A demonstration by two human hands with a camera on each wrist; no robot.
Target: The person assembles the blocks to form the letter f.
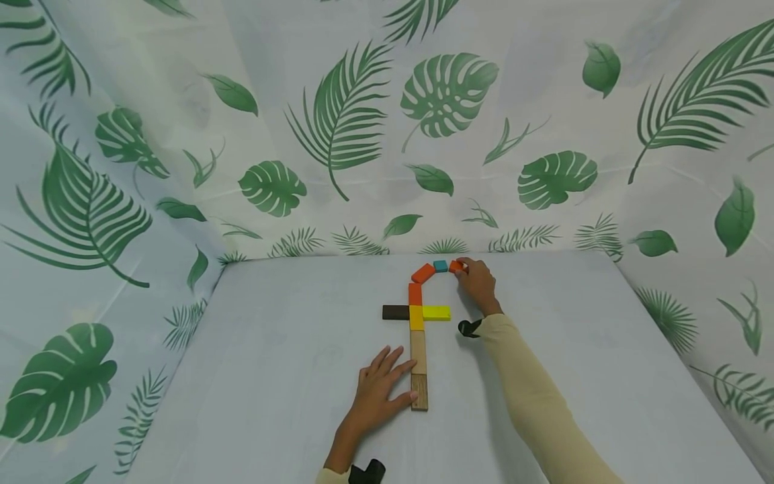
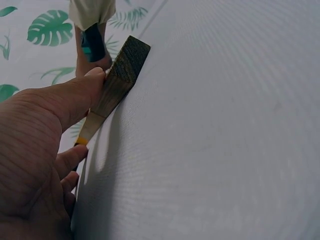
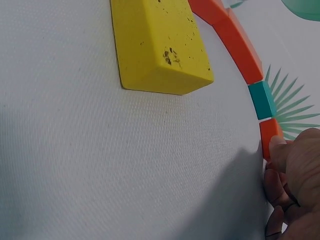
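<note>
My right hand (image 1: 478,284) pinches a small orange block (image 3: 270,136) at the right end of a curved row. Beside it lies a teal block (image 1: 441,266), then a longer orange block (image 1: 423,273) set at a slant. A red-orange block (image 1: 414,294) runs down from there to an orange-yellow block (image 1: 416,318), with a dark brown block (image 1: 396,312) on its left and a yellow block (image 1: 437,312) on its right. Below come a light wood block (image 1: 418,351) and a darker wood block (image 1: 419,392). My left hand (image 1: 377,391), fingers spread, touches these wooden blocks from the left.
The blocks lie on a white-covered table (image 1: 272,376). A leaf-printed sheet (image 1: 363,222) hangs along the back and both sides, meeting the table's far edge just behind the curved row. Dark straps (image 1: 367,472) sit at both wrists.
</note>
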